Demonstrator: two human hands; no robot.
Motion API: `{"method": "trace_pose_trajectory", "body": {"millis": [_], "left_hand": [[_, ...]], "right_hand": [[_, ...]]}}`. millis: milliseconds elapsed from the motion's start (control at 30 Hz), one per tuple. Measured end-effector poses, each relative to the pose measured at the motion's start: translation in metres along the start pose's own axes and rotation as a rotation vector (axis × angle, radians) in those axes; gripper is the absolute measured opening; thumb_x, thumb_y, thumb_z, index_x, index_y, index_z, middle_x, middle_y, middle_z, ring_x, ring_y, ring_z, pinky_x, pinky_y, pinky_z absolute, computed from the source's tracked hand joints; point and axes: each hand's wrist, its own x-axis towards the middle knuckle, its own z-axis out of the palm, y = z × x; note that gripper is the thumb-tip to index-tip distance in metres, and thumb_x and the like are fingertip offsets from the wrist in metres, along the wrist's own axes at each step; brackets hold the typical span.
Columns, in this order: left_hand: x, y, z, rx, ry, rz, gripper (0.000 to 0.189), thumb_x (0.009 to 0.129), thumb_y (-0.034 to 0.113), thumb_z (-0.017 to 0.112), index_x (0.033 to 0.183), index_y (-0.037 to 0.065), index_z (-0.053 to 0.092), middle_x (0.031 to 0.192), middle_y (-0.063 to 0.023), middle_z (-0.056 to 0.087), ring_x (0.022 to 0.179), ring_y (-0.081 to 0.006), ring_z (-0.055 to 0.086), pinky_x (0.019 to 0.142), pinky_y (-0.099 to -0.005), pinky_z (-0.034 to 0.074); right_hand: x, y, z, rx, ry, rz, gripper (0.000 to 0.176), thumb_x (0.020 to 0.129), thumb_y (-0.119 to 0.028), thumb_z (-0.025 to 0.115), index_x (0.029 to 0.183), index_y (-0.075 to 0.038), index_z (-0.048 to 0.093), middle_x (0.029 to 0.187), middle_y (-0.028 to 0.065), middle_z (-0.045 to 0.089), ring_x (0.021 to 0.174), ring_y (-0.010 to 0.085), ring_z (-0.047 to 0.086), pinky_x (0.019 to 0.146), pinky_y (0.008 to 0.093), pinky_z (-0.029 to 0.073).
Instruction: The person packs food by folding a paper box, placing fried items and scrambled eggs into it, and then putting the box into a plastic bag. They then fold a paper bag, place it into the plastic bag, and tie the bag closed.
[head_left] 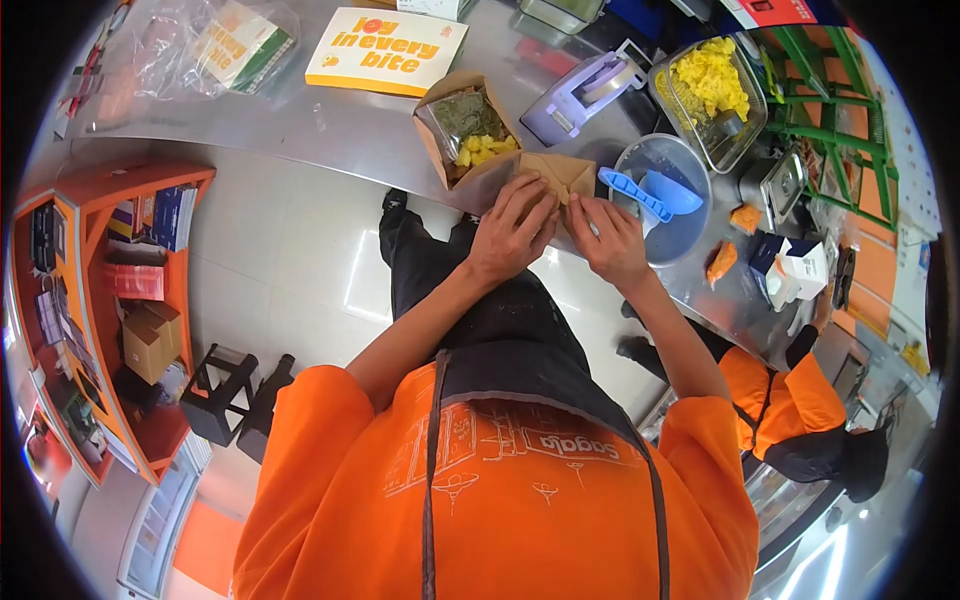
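Note:
My left hand [515,228] and my right hand [607,240] both grip a brown paper food box [556,178] at the table's near edge. Its top flaps are folded together, and my fingertips press on them from both sides. Just left of it stands an open brown box [436,140] holding yellow food chunks [484,150] and a dark item in clear plastic [466,118]. To the right of my right hand, a blue scoop [650,195] rests in a round clear tub [702,215].
Behind the boxes are a purple tape dispenser [572,100], a metal pan [742,145] of yellow food and a printed carton [385,50]. Orange packets [722,262] lie at the right. A co-worker in orange [795,405] stands right; orange shelves [150,420] and black stools [222,395] are left.

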Motion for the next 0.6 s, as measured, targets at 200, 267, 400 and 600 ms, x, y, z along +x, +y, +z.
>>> {"method": "trace_pose_trajectory", "body": {"millis": [200,267,400,600], "left_hand": [[0.005,-0.002,0.005,-0.055,0.030,-0.028,0.032,0.080,-0.001,0.075,0.111,-0.003,0.066,0.117,-0.0164,0.063,0.118,-0.0363,0.060,0.099,-0.0443,0.052],[0.004,-0.001,0.005,-0.061,0.028,-0.041,0.032,0.080,-0.001,0.076,0.111,-0.003,0.066,0.118,-0.0158,0.064,0.119,-0.0354,0.060,0.099,-0.0439,0.051],[0.004,-0.002,0.002,-0.103,0.026,-0.067,0.032,0.081,0.003,0.075,0.110,-0.005,0.063,0.119,-0.0175,0.062,0.117,-0.0356,0.060,0.100,-0.0427,0.051],[0.004,0.001,-0.006,-0.164,-0.037,-0.104,0.031,0.083,0.002,0.073,0.111,-0.005,0.063,0.120,-0.0171,0.060,0.119,-0.0356,0.057,0.101,-0.0422,0.049]], "right_hand": [[-0.002,-0.001,0.003,0.007,0.041,0.001,0.026,0.087,-0.013,0.068,0.106,0.005,0.068,0.097,0.0112,0.067,0.083,0.0221,0.070,0.071,0.0327,0.058],[-0.002,0.000,0.004,0.019,0.054,-0.008,0.028,0.084,-0.009,0.073,0.107,0.005,0.067,0.098,0.0120,0.067,0.080,0.0233,0.069,0.068,0.0323,0.056],[0.002,0.002,0.004,0.020,0.032,-0.048,0.029,0.082,-0.008,0.075,0.107,0.005,0.067,0.098,0.0128,0.067,0.080,0.0239,0.069,0.068,0.0326,0.056],[0.004,0.005,0.003,0.018,-0.008,-0.116,0.028,0.083,-0.008,0.072,0.106,0.006,0.067,0.101,0.0146,0.068,0.085,0.0247,0.069,0.072,0.0337,0.057]]}}
